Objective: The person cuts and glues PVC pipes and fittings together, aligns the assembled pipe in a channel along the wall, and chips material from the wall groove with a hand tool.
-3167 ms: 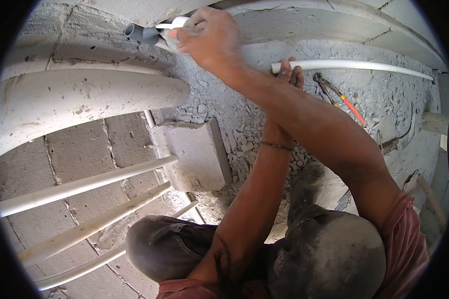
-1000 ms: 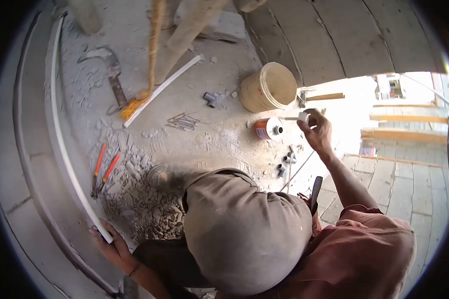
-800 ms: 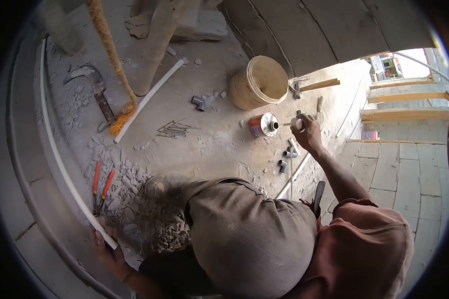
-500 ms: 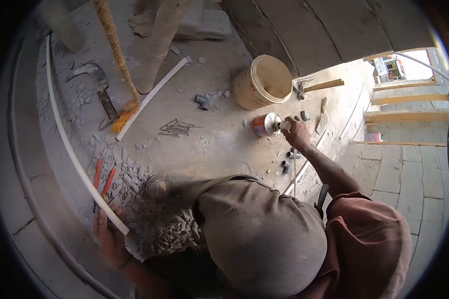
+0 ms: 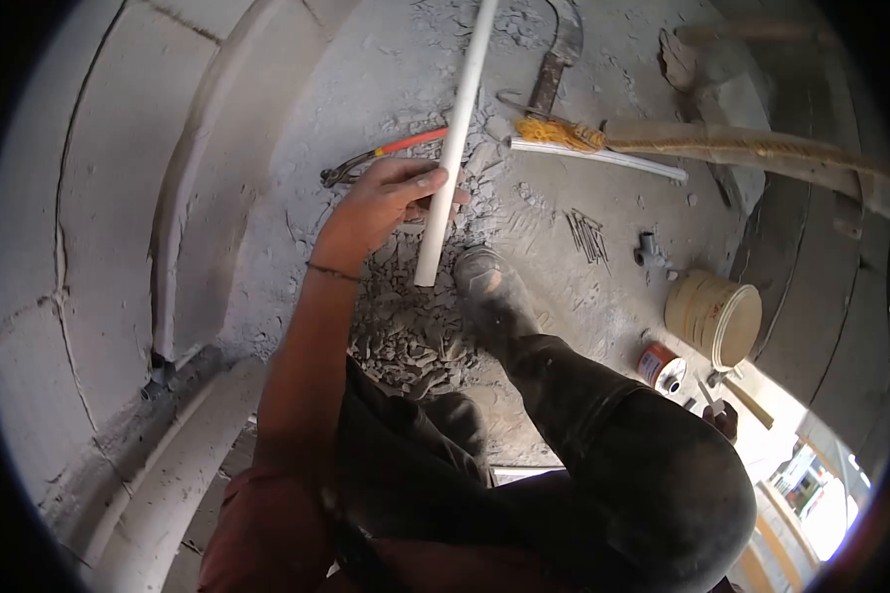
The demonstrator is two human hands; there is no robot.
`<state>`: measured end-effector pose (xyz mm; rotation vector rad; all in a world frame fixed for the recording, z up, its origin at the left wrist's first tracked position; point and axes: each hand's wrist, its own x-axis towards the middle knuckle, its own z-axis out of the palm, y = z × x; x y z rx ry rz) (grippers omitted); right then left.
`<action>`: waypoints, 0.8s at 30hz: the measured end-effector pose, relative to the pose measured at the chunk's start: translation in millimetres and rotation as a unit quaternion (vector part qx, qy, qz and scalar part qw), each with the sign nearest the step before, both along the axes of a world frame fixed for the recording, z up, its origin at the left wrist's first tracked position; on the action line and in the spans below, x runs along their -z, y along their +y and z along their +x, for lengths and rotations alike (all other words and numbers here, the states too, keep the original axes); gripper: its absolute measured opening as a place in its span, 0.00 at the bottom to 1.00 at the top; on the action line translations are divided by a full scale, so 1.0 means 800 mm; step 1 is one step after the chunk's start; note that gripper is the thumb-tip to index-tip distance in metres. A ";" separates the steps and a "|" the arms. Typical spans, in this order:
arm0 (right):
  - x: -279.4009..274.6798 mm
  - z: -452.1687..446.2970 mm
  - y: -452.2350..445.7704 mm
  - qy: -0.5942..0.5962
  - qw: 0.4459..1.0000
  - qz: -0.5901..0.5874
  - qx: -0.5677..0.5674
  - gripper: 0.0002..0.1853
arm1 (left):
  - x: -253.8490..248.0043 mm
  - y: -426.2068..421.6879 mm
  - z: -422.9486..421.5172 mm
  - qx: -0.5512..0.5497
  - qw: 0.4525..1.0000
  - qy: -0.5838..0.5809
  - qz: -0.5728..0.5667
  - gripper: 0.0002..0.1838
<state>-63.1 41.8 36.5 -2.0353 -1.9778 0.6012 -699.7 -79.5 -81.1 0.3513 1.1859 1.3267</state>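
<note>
My left hand (image 5: 384,203) grips a white plastic pipe (image 5: 461,114) near its lower end, thumb on top and fingers behind it. The pipe's open end hangs over a heap of broken rubble (image 5: 410,341). Partly hidden beyond my knee, my right hand (image 5: 724,419) holds a small white lid (image 5: 714,407) with a thin stick-like part pointing up from it. Just left of that hand stands an orange and white can (image 5: 661,369), its round mouth uncovered. Red-handled pincers (image 5: 405,144) lie on the floor beside my left hand, partly behind the pipe.
A cream bucket (image 5: 707,314) stands behind the can, near a wooden-handled hammer (image 5: 752,400). Grey fittings (image 5: 650,252), nails (image 5: 588,237), a white strip (image 5: 613,160) and a sickle-like blade (image 5: 554,69) lie on the floor. A rope-wrapped pole (image 5: 742,143) crosses at upper right.
The view has swung toward the left hand. That hand has lifted the pipe end from beside the wall to over the rubble. The right hand has drawn the lid away from the can's mouth.
</note>
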 end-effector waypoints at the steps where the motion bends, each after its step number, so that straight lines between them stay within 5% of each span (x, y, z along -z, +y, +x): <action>1: -0.033 -0.054 0.006 0.042 0.999 -0.026 -0.003 0.20 | 0.003 0.001 -0.001 -0.011 1.000 -0.002 0.001 0.23; 6: -0.031 -0.317 0.015 0.320 0.907 -0.264 -0.068 0.21 | 0.008 0.013 0.006 0.037 0.999 -0.007 0.011 0.21; 10: 0.046 -0.431 0.015 0.378 0.759 -0.472 -0.241 0.22 | 0.016 0.008 0.002 0.074 0.997 0.036 0.004 0.21; 24: 0.084 -0.482 -0.016 0.356 0.760 -0.496 -0.224 0.15 | 0.026 0.002 -0.007 0.034 0.999 0.010 0.020 0.22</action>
